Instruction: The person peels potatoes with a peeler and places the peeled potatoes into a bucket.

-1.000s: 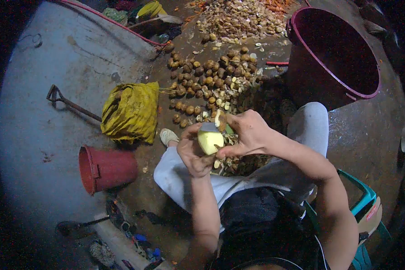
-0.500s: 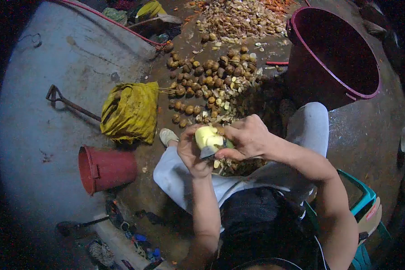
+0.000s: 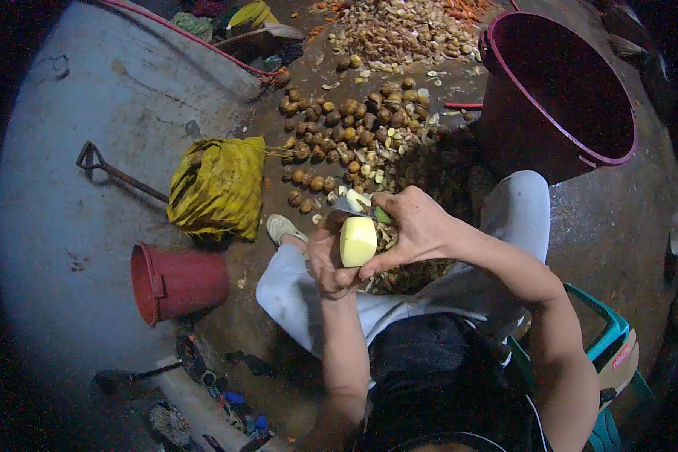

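My left hand [image 3: 330, 260] is closed round a peeled, pale yellow root vegetable [image 3: 358, 242], its cut sides flat and smooth. Held in my right hand [image 3: 418, 230] is a knife with a green handle [image 3: 383, 215]. Its grey blade [image 3: 343, 205] lies just beyond the top of the vegetable, and a pale cut piece [image 3: 358, 200] rests against the blade. The right thumb touches the lower side of the vegetable. Past my hands, brown unpeeled root vegetables [image 3: 350, 134] are scattered on the wet floor among pale trimmings [image 3: 377, 176].
A big purple tub [image 3: 497, 128] stands at the right. On the left are a yellow sack [image 3: 218, 188], a red bucket [image 3: 192, 285] and a long-handled tool [image 3: 132, 182]. A heap of peelings [image 3: 403, 34] lies at the back. Beside my right arm is a green plastic stool [image 3: 610, 331].
The knife and cut piece have moved from the near side of the vegetable to beyond its far end. The vegetable has turned in my left hand, showing a smooth face.
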`<state>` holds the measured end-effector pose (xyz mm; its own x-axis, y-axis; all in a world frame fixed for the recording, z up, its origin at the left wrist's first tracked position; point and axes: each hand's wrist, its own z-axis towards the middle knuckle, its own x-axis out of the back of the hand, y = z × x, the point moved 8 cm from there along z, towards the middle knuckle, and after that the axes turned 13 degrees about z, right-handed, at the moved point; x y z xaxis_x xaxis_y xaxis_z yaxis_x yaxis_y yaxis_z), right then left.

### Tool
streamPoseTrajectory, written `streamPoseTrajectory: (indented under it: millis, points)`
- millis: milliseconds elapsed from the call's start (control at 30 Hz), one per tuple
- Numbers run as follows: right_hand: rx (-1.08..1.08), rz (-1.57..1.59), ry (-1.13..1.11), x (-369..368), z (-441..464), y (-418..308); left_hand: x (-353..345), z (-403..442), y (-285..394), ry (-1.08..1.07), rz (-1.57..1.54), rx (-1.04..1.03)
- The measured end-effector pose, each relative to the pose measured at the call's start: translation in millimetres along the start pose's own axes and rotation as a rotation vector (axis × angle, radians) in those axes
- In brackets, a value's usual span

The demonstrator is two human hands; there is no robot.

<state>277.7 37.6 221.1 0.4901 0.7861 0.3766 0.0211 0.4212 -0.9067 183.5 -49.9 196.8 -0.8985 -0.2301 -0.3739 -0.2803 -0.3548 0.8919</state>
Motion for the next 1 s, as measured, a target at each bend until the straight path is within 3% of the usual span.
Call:
streamPoseTrajectory:
  millis: [133,200,300,467,567,733,833,900,1000]
  points:
    - [0.001,-0.061,-0.012,-3.7,-1.8,3.4,-1.4,-2.2,-1.3,0.056,-0.015,-0.016]
    - [0.049,-0.083,0.017,-2.3,-3.6,1.4,10.3,-6.9,-4.7,0.213,-0.056,-0.002]
    - [0.113,-0.197,0.077,0.8,-6.2,-8.2,12.5,-0.2,1.4,0.120,0.129,-0.169]
    - [0.188,-0.407,0.193,3.1,-11.3,-19.8,15.6,-4.8,-1.2,0.198,0.120,-0.118]
    - [0.166,-0.190,0.221,6.7,-7.4,-10.6,6.2,-6.9,-4.3,0.212,-0.007,-0.050]
    - [0.106,-0.103,0.237,9.5,-3.5,12.0,14.7,-17.8,-30.2,0.308,-0.249,0.073]
    - [0.037,-0.069,0.230,11.5,-2.0,20.2,11.8,-15.1,-26.8,0.266,-0.198,0.020]
    - [0.139,-0.079,0.218,13.8,-2.8,7.8,10.8,-14.3,-25.1,0.267,-0.176,0.017]
    - [0.105,-0.102,0.184,13.1,-1.2,5.4,1.6,-10.0,-14.0,0.194,-0.185,-0.069]
